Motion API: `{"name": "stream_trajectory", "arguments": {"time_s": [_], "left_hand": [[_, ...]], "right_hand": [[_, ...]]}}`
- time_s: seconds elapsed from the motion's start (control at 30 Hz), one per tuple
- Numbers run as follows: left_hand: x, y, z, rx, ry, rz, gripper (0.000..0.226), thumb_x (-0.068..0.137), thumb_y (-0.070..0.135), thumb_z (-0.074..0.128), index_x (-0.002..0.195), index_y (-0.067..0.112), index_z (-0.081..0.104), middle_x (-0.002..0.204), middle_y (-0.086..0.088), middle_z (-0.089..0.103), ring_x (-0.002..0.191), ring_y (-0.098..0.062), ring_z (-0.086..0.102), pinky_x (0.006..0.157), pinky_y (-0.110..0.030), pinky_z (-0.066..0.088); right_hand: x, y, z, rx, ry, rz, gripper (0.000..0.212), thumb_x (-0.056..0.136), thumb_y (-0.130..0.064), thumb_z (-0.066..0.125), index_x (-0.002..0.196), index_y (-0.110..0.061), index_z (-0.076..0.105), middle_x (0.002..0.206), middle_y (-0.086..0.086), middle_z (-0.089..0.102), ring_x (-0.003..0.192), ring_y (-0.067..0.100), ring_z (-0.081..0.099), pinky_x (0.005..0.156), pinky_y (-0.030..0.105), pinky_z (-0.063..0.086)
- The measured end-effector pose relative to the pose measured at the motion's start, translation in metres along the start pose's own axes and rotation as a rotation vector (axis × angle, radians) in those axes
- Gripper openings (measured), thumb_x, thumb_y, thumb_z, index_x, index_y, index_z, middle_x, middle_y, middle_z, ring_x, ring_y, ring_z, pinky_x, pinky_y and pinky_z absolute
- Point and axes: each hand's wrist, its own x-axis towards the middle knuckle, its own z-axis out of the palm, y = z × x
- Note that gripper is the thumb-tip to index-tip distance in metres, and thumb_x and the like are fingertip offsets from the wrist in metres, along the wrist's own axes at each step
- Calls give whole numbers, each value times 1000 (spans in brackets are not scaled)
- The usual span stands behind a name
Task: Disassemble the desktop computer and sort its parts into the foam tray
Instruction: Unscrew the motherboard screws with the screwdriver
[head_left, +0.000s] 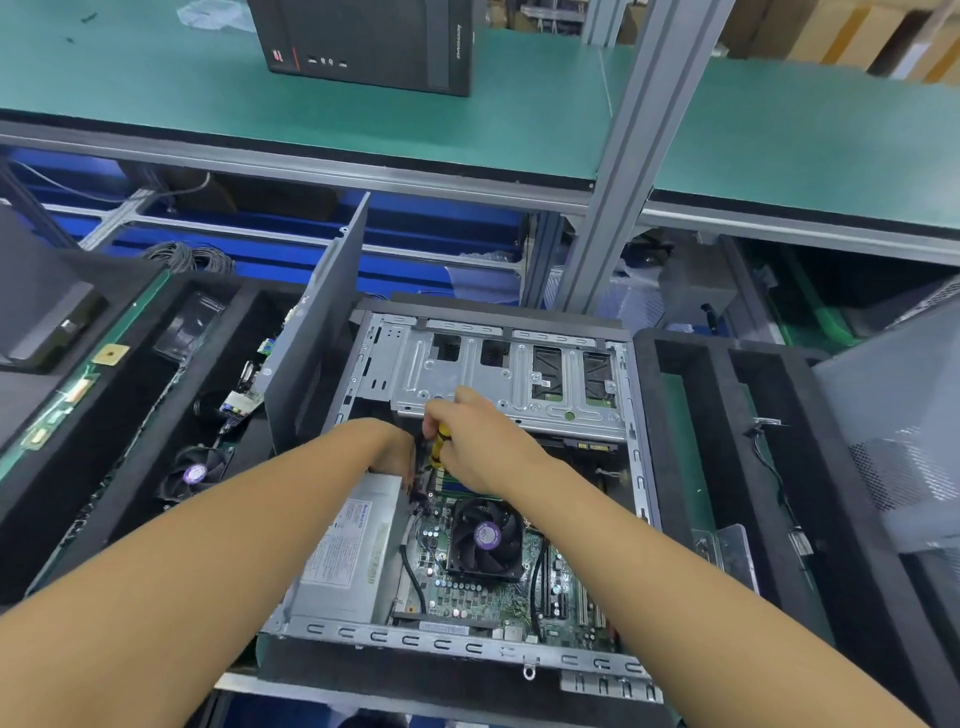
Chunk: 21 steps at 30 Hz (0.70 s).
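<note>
Green-matted upper shelf (519, 119); grey aluminium post (634, 156); black Lenovo tower (374, 41) standing on shelf. Blue panels (426, 223) beneath. Cardboard boxes (857, 36) behind, top right, blurred.

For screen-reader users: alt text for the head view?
A person's right hand grips a yellow-and-black screwdriver inside an open desktop computer case, left hand beside it by the power supply. Black foam trays flank the case.

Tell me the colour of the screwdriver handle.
Yellow with black bands on the screwdriver handle; head view.
</note>
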Motion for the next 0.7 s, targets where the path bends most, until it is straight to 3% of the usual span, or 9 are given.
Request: {"name": "stream_trajectory", "arguments": {"time_s": [0.2,0.37,0.53,0.6,0.7], "left_hand": [[20,7,9,-48,24,73,32,89,28,70,117,14,68,111,0,61,101,-15,56,97,-29,47],[34,12,10,-1,23,79,21,84,36,73,92,21,61,97,3,57,98,-19,57,97,-36,49],[38,18,11,79,30,56,47,84,38,75,120,12,61,112,-2,60,105,-23,60,95,-33,50],[39,21,12,87,32,50,47,84,39,74,120,14,60,104,1,60,96,-20,59,87,-28,49],[43,23,16,83,44,52,23,87,31,72,100,15,61,74,9,57,64,-10,56,56,-19,47]], "right_hand": [[-6,5,-3,60,45,15,19,90,-7,53,102,-19,60,103,2,40,83,25,45,71,31,35],[-12,10,-8,89,67,27,20,89,-7,53,102,-20,60,104,1,41,85,26,50,71,34,41],[-17,16,-12,99,89,20,22,88,-6,53,101,-22,59,101,-1,41,85,24,50,70,32,39],[-17,17,-14,102,101,19,22,88,-6,53,101,-22,59,100,-1,40,84,23,49,69,32,37],[-16,18,-15,124,117,27,23,89,-6,53,102,-23,59,102,0,41,84,22,48,68,30,34]]}}
